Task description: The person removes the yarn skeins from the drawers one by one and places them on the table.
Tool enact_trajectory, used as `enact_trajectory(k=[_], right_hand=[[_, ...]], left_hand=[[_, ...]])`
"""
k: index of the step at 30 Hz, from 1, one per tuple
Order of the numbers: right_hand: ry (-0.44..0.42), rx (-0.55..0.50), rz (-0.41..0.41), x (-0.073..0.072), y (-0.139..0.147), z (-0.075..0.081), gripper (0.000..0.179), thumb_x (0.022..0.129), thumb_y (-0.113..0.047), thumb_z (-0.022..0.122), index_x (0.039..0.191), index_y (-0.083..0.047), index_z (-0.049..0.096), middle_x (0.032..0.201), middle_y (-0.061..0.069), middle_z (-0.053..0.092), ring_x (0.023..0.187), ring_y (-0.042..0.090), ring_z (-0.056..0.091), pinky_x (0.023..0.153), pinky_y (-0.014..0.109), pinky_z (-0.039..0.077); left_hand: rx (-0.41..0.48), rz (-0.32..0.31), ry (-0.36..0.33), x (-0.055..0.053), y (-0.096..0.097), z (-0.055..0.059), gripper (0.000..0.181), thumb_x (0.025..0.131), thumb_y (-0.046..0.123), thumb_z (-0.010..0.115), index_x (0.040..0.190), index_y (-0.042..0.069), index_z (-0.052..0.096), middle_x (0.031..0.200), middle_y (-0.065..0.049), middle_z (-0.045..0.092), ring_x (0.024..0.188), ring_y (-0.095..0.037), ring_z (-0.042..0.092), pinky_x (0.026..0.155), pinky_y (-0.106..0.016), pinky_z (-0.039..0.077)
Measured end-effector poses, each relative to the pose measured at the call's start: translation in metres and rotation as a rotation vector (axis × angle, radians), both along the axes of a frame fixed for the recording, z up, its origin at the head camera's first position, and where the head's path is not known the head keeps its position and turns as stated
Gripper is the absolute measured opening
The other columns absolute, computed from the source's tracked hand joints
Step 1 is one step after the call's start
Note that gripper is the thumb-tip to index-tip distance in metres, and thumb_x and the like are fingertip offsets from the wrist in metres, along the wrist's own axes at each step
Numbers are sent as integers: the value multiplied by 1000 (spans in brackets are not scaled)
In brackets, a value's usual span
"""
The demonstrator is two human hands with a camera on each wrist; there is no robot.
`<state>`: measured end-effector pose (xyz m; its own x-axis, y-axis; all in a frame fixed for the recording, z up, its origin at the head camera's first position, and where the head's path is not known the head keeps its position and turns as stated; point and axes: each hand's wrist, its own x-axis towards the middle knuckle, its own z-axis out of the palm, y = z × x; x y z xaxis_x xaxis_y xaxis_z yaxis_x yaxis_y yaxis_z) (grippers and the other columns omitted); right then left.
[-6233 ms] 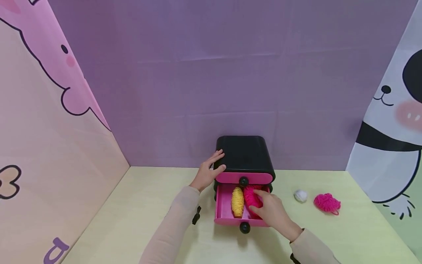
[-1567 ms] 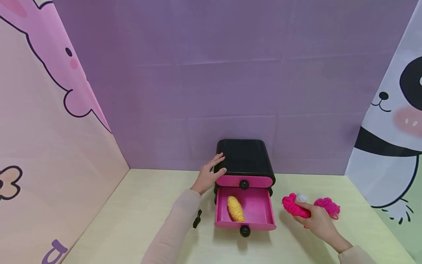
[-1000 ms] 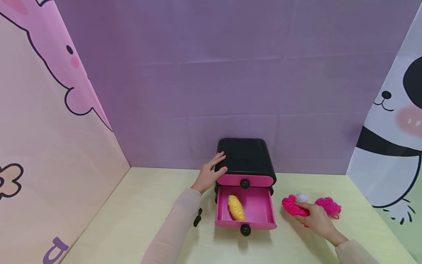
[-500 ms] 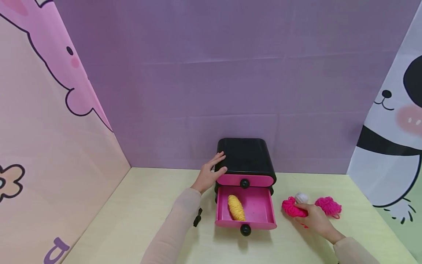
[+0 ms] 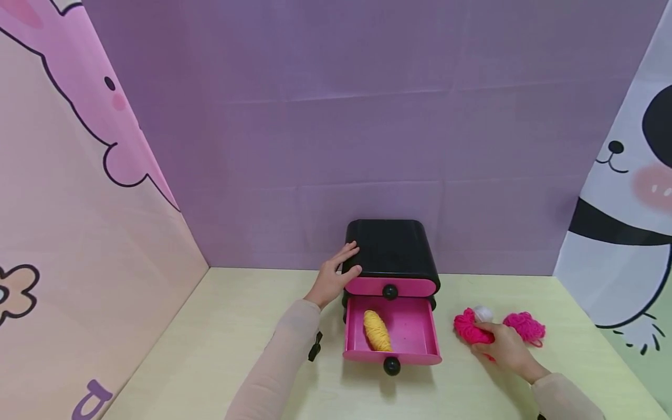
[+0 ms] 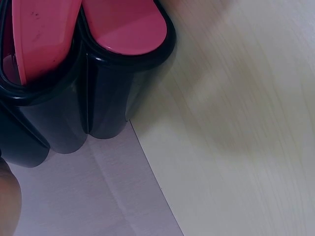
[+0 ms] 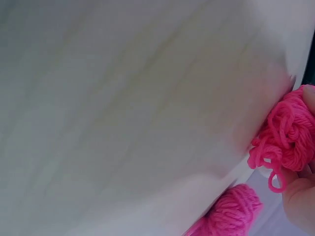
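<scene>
My right hand [image 5: 508,351] holds a hot-pink yarn bundle [image 5: 469,328] between thumb and fingers, low over the table right of the cabinet. In the right wrist view the bundle [image 7: 289,132] has a loose loop hanging from it. Behind it sits a small white ball [image 5: 483,314], partly covered. A magenta yarn ball [image 5: 525,328] lies just to the right. My left hand [image 5: 329,281] rests with fingers extended on the left edge of the black cabinet [image 5: 391,248]. Its lower pink drawer [image 5: 413,329] is pulled out and contains a yellow yarn bundle [image 5: 377,331].
The cabinet's upper drawer [image 5: 364,286] is closed, with a black knob [image 5: 389,291]. The pulled-out drawer's knob [image 5: 391,366] juts over the pale wooden table [image 5: 210,350]. A purple backdrop [image 5: 315,146] rises behind, with printed panels at both sides.
My right hand has lifted the hot-pink yarn out of the drawer and carried it right, beside the white ball. The yellow yarn now lies tilted in the drawer. My left hand has stayed put.
</scene>
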<state>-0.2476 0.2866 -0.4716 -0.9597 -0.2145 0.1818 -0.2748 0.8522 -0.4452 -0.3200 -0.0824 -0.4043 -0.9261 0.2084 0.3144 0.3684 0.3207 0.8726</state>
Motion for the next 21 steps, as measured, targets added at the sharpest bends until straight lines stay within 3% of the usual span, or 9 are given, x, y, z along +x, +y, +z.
enact_trajectory(k=[6, 12, 17, 21], right_hand=[[-55, -29, -34, -3, 2, 0, 53, 70, -12, 76, 115, 11, 58, 84, 15, 61, 59, 13, 36, 47, 21, 29], [-68, -31, -47, -8, 5, -3, 54, 72, -12, 75, 117, 11, 56, 68, 3, 50, 54, 10, 32, 45, 20, 28], [-93, -48, -67, -11, 7, -3, 55, 73, -11, 74, 119, 12, 54, 67, 3, 49, 50, 8, 33, 44, 19, 30], [-94, -48, -70, -13, 9, -2, 56, 73, -12, 74, 118, 13, 53, 85, 14, 60, 56, 12, 37, 47, 20, 32]], left_hand=[[-3, 1, -3, 0, -1, -1, 50, 88, 30, 60, 135, 24, 47, 146, 16, 33, 139, -8, 19, 112, -45, 22], [6, -6, 3, 1, -1, -1, 50, 88, 30, 60, 135, 23, 47, 146, 13, 33, 140, -11, 18, 112, -48, 21], [-1, 5, -1, 2, 0, 0, 50, 87, 31, 60, 135, 25, 47, 146, 15, 32, 140, -10, 19, 111, -48, 23], [-4, 13, -2, 2, 1, -1, 50, 87, 30, 60, 135, 25, 47, 146, 15, 33, 140, -10, 20, 110, -48, 24]])
